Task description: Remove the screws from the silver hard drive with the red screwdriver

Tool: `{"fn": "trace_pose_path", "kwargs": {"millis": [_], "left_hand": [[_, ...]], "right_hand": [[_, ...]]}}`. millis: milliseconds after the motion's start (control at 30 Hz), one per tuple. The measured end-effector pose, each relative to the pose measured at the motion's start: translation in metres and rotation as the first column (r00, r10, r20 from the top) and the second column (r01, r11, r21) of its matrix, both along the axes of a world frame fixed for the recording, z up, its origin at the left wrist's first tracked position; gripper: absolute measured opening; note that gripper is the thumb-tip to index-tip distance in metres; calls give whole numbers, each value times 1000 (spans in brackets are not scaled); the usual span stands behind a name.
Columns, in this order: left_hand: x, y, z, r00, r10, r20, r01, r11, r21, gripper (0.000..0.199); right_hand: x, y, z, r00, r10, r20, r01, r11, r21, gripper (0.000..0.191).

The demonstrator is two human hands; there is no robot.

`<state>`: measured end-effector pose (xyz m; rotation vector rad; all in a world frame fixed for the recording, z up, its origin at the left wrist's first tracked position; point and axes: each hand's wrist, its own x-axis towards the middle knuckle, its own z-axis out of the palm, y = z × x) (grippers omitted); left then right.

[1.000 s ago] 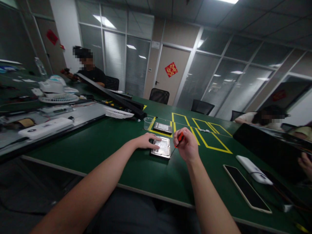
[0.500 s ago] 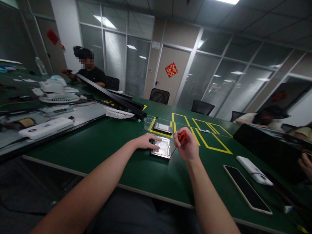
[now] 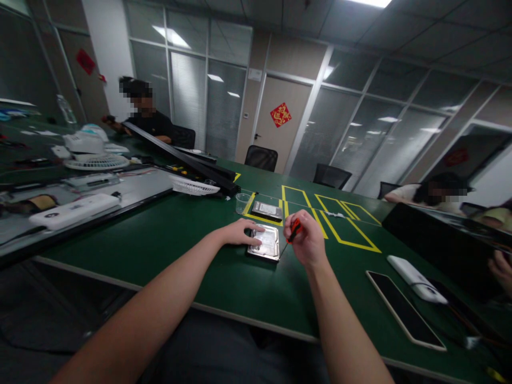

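Note:
A silver hard drive (image 3: 271,244) lies flat on the green table in front of me. My left hand (image 3: 237,233) grips its left side, with the thumb and a finger on the top face. In my right hand (image 3: 310,240), closed around the handle, is a red and black screwdriver (image 3: 295,230). Its thin shaft slants down to the drive's near right corner; whether the tip sits in a screw is too small to tell. Just behind lies a second hard drive (image 3: 267,209) inside a yellow taped box, beside a clear plastic cup (image 3: 242,204).
Left: a white power strip (image 3: 76,210) on a large panel, a white fan (image 3: 96,160) and a long black bar (image 3: 180,157). Right: a phone (image 3: 404,309), a white power bank (image 3: 416,278) and a big black case (image 3: 432,250). Other people sit across the table and at the right.
My right hand has turned slightly, and the screwdriver handle has tilted a little with it. My left hand and the drive stay in place.

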<state>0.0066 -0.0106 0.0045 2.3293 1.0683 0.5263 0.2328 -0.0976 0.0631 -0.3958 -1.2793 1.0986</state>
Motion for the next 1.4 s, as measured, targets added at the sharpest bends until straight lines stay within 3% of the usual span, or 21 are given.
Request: {"fn": "trace_pose_path", "kwargs": {"millis": [300, 500, 1067, 1400], "left_hand": [[0, -2, 4, 1000, 7, -9, -7, 1000, -19, 75], [-1, -4, 6, 1000, 7, -15, -8, 999, -40, 75], [0, -3, 3, 1000, 0, -9, 0, 1000, -12, 74], [0, -2, 3, 1000, 18, -13, -18, 999, -32, 76]], "right_hand": [[-1, -2, 4, 999, 44, -15, -44, 998, -48, 15], [1, -1, 6, 998, 41, -37, -44, 997, -60, 31], [-1, -3, 3, 999, 43, -2, -43, 998, -38, 16], [3, 2, 3, 998, 58, -14, -59, 996, -60, 30]]}}
